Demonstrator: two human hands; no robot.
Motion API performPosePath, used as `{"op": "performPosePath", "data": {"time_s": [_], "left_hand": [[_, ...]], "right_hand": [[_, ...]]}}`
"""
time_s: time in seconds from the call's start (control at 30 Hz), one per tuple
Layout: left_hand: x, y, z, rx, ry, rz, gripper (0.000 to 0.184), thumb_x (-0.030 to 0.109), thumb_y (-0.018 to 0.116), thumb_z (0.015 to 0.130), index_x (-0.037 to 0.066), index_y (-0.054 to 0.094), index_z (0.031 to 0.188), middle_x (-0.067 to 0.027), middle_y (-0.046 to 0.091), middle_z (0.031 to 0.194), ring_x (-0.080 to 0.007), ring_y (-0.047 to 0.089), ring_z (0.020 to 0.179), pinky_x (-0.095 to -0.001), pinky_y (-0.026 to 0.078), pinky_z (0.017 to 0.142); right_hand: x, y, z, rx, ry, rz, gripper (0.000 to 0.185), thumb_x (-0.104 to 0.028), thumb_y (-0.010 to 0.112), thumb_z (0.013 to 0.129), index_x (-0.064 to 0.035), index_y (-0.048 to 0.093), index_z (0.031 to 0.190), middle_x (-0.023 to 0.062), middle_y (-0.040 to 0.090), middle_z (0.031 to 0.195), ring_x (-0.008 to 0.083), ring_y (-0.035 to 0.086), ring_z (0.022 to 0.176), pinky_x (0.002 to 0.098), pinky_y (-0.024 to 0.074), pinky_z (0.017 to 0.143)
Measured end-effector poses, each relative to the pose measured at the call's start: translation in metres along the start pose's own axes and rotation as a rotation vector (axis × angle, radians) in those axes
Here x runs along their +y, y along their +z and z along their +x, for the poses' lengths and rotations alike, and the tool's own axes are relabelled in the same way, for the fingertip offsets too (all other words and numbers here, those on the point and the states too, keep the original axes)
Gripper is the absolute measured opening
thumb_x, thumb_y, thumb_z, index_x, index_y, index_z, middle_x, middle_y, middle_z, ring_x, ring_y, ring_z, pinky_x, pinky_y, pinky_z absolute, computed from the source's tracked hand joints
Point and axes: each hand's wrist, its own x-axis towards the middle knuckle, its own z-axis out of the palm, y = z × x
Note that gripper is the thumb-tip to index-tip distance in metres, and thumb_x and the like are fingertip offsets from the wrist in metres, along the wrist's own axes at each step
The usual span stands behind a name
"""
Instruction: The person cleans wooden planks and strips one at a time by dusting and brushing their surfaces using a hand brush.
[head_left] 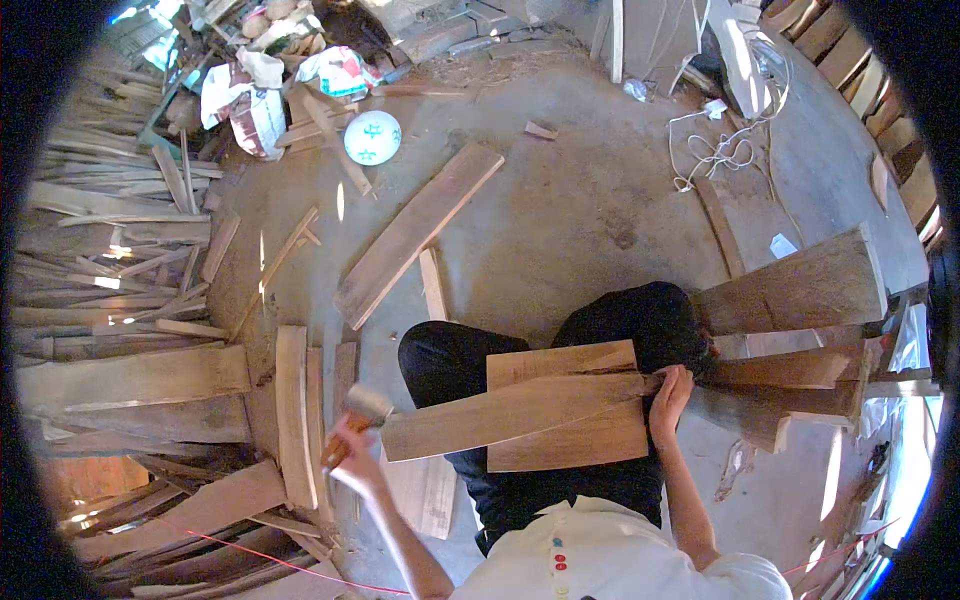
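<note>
My left hand [355,462] is closed around the wooden handle of a hammer [369,403]. The grey metal head is beside the left end of a narrow wooden plank [500,415]; I cannot tell whether they touch. This plank lies crosswise over a wider wooden board [570,450] resting on my lap. At the plank's right end, my right hand [670,405] grips it with bent fingers; part of that end is hidden by the hand.
Several boards [790,280] lean outward at my right. Stacked planks [130,380] fill the left side. A long board [420,235] lies on the floor ahead, near a round white lid-like object [372,138]. A white cable [722,152] is coiled at the far right.
</note>
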Motion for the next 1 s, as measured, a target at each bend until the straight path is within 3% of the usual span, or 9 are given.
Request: {"op": "performPosePath", "data": {"time_s": [0.2, 0.27, 0.37, 0.43, 0.5, 0.63, 0.7, 0.93, 1.0], "left_hand": [[0.132, 0.164, -0.079, -0.731, -0.316, -0.832, 0.03, 0.027, 0.054, 0.094, -0.001, 0.062, 0.1, -0.0091, 0.065, 0.082, -0.0128, 0.062, 0.061, -0.0257, 0.05, 0.052], [0.16, 0.192, -0.107, -0.992, 0.153, -0.299, 0.031, 0.031, 0.055, 0.093, 0.001, 0.064, 0.096, -0.0046, 0.065, 0.068, -0.011, 0.063, 0.06, -0.025, 0.05, 0.052], [0.173, 0.226, -0.152, -1.108, 0.231, -0.346, 0.039, 0.03, 0.047, 0.096, -0.001, 0.057, 0.074, -0.0133, 0.057, 0.054, -0.0232, 0.061, 0.048, -0.0313, 0.046, 0.044], [0.156, 0.209, -0.155, -1.082, 0.329, 0.062, 0.038, 0.029, 0.047, 0.097, -0.002, 0.059, 0.078, -0.012, 0.06, 0.057, -0.0205, 0.061, 0.048, -0.0305, 0.048, 0.046], [0.122, 0.191, -0.155, -0.879, 0.027, -0.311, 0.033, 0.027, 0.049, 0.096, -0.001, 0.062, 0.083, -0.009, 0.063, 0.065, -0.0151, 0.062, 0.053, -0.0287, 0.05, 0.046], [0.06, 0.116, -0.102, -0.545, -0.424, -0.38, 0.031, 0.03, 0.053, 0.094, 0.001, 0.063, 0.095, -0.0079, 0.064, 0.079, -0.0132, 0.061, 0.061, -0.0283, 0.054, 0.05], [0.037, 0.075, -0.067, -0.295, -0.403, -0.209, 0.019, 0.015, 0.054, 0.093, -0.002, 0.062, 0.089, -0.0055, 0.064, 0.072, -0.0102, 0.058, 0.053, -0.0224, 0.045, 0.041], [-0.039, -0.041, 0.021, 0.156, -0.095, 0.544, 0.037, 0.027, 0.051, 0.093, -0.006, 0.063, 0.081, -0.0143, 0.063, 0.062, -0.0198, 0.058, 0.047, -0.0321, 0.047, 0.041], [-0.041, -0.045, 0.021, 0.165, -0.168, 0.459, 0.038, 0.029, 0.052, 0.093, -0.007, 0.063, 0.083, -0.0152, 0.063, 0.063, -0.0219, 0.059, 0.048, -0.034, 0.048, 0.042]], "right_hand": [[0.009, 0.0, -0.001, -0.025, 0.018, 0.009, 0.033, -0.021, 0.031, 0.097, -0.0039, 0.052, 0.077, 0.0143, 0.051, 0.08, 0.033, 0.046, 0.082, 0.0421, 0.0353, 0.076], [0.003, -0.002, -0.001, 0.005, 0.027, 0.039, 0.033, -0.02, 0.032, 0.097, -0.0031, 0.052, 0.076, 0.0143, 0.051, 0.08, 0.0331, 0.046, 0.081, 0.0429, 0.0351, 0.076], [0.005, -0.004, -0.001, -0.027, 0.005, 0.076, 0.034, -0.019, 0.032, 0.097, -0.0028, 0.052, 0.075, 0.0148, 0.051, 0.08, 0.0333, 0.046, 0.08, 0.0432, 0.0348, 0.075], [0.009, -0.004, 0.001, -0.012, 0.032, 0.087, 0.034, -0.017, 0.031, 0.096, -0.003, 0.053, 0.074, 0.0151, 0.051, 0.079, 0.0335, 0.045, 0.079, 0.0432, 0.0344, 0.074], [0.008, -0.003, 0.0, -0.018, -0.012, 0.03, 0.033, -0.016, 0.031, 0.096, -0.0031, 0.053, 0.074, 0.0151, 0.051, 0.079, 0.0335, 0.045, 0.079, 0.0429, 0.0342, 0.074], [-0.008, -0.009, 0.004, -0.009, -0.057, 0.04, 0.034, -0.017, 0.032, 0.096, -0.0038, 0.054, 0.074, 0.0147, 0.05, 0.077, 0.0326, 0.046, 0.078, 0.0422, 0.034, 0.073], [0.003, 0.0, 0.001, 0.009, -0.047, 0.035, 0.034, -0.018, 0.033, 0.096, -0.0044, 0.054, 0.073, 0.0137, 0.051, 0.077, 0.0323, 0.046, 0.077, 0.0426, 0.0338, 0.072], [-0.002, -0.015, 0.004, -0.121, -0.099, 0.08, 0.019, -0.016, 0.045, 0.091, -0.0047, 0.054, 0.079, 0.01, 0.054, 0.081, 0.0303, 0.046, 0.08, 0.0418, 0.0346, 0.074], [-0.004, -0.028, 0.007, -0.235, -0.149, 0.137, 0.016, -0.02, 0.054, 0.087, -0.0039, 0.056, 0.085, 0.0101, 0.056, 0.086, 0.0306, 0.048, 0.084, 0.0416, 0.0359, 0.078]]}}
